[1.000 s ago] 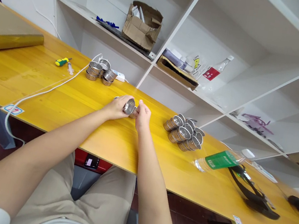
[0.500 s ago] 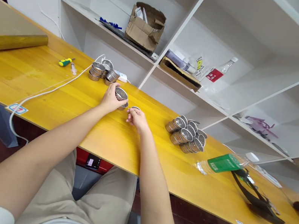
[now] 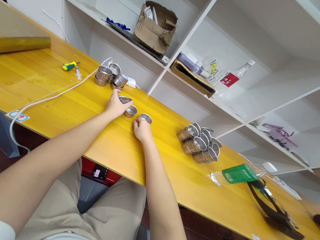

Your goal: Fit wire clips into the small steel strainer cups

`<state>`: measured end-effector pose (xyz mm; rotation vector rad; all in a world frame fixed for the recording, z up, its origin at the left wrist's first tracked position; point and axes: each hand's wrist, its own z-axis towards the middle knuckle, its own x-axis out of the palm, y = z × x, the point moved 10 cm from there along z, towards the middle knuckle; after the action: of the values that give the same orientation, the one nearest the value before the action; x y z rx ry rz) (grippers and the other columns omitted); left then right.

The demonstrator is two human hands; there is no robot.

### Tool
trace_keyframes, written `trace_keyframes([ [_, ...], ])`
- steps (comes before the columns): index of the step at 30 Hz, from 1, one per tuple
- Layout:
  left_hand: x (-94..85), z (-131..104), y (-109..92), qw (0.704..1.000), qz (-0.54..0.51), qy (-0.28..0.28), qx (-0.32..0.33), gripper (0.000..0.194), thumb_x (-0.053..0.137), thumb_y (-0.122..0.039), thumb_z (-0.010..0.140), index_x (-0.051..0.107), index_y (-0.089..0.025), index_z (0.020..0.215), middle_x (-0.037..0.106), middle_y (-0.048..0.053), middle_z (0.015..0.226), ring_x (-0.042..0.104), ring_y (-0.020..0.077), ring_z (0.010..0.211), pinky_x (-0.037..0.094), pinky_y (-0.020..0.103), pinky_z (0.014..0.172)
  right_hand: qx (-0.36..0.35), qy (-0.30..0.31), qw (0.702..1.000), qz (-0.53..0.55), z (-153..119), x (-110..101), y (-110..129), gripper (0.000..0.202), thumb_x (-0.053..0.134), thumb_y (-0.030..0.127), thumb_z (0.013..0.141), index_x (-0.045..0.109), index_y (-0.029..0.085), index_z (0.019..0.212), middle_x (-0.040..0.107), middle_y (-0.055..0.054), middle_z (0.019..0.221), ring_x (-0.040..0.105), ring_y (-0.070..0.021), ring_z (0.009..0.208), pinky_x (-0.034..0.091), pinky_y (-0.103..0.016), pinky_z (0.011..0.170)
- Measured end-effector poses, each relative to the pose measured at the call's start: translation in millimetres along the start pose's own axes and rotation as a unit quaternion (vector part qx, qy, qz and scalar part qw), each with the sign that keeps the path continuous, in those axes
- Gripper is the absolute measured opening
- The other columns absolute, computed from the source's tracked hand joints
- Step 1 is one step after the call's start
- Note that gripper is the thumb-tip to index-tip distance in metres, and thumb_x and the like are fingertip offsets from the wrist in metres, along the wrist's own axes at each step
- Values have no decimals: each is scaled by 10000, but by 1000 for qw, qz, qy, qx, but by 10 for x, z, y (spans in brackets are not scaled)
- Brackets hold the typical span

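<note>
My left hand (image 3: 117, 105) is closed around a perforated metal cup (image 3: 124, 99), which is tilted, its rim showing between thumb and fingers. Just right of it, a second perforated cup (image 3: 131, 111) stands on the table. My right hand (image 3: 142, 129) is closed, fingertips together, in front of a third cup (image 3: 146, 117) whose lower part it hides. Whatever those fingers pinch is too small or too hidden to make out. Stacked perforated cups (image 3: 104, 73) stand beyond my left hand. A larger cluster of cups (image 3: 199, 144) is to the right.
A white cable (image 3: 56, 97) crosses the yellow table (image 3: 113, 145) at the left, near a screwdriver (image 3: 69, 66). A green-labelled bottle (image 3: 241, 174) lies to the right, beside a black strap (image 3: 273, 212). White shelves (image 3: 179, 94) rise behind the table.
My left hand has moved slightly left with its cup, away from the cup that was under it. My right hand has shifted slightly left and down, uncovering more of the cup behind it.
</note>
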<state>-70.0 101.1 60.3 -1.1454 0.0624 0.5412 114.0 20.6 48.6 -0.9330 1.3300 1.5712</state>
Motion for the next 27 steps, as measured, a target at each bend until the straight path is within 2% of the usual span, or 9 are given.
trace_keyframes([
  [3, 138, -29, 11, 999, -19, 43, 5, 662, 796, -545, 763, 431, -263, 1239, 683, 110, 1197, 694, 266, 1105, 565, 453, 964, 11, 4, 1000, -8, -5, 5, -28, 289, 465, 306, 1022, 728, 219, 1106, 765, -129, 1103, 700, -288, 1025, 499, -349, 866],
  [7, 134, -64, -68, 998, -20, 61, 16, 631, 819, -519, 737, 476, -257, 1197, 702, 116, 1176, 692, 280, 1087, 557, 460, 961, 26, 4, 999, -24, -18, -11, -75, 311, 448, 333, 1028, 716, 222, 1141, 758, -139, 1101, 703, -310, 1016, 515, -383, 848],
  [13, 150, -108, -243, 988, 60, 111, 87, 575, 831, -423, 676, 569, -235, 1152, 689, 141, 1217, 652, 353, 1170, 518, 497, 1025, 40, 3, 998, -43, -37, -22, -115, 341, 440, 340, 1025, 689, 226, 1229, 738, -161, 1159, 696, -325, 1041, 528, -428, 873],
  [20, 246, -202, -250, 962, 166, 180, 122, 620, 759, -382, 681, 592, -234, 1259, 638, 157, 1310, 648, 383, 1173, 515, 510, 1010, 43, 4, 997, -62, -43, -17, -103, 355, 448, 339, 1020, 665, 211, 1270, 733, -185, 1170, 706, -335, 1036, 532, -436, 864],
  [27, 214, -228, -297, 945, 245, 165, 143, 526, 718, -393, 723, 627, -235, 1216, 662, 169, 1251, 617, 418, 1184, 496, 568, 989, 34, 0, 997, -73, -54, -26, -72, 330, 469, 330, 1009, 678, 218, 1240, 740, -168, 1134, 705, -319, 1012, 524, -416, 863],
])
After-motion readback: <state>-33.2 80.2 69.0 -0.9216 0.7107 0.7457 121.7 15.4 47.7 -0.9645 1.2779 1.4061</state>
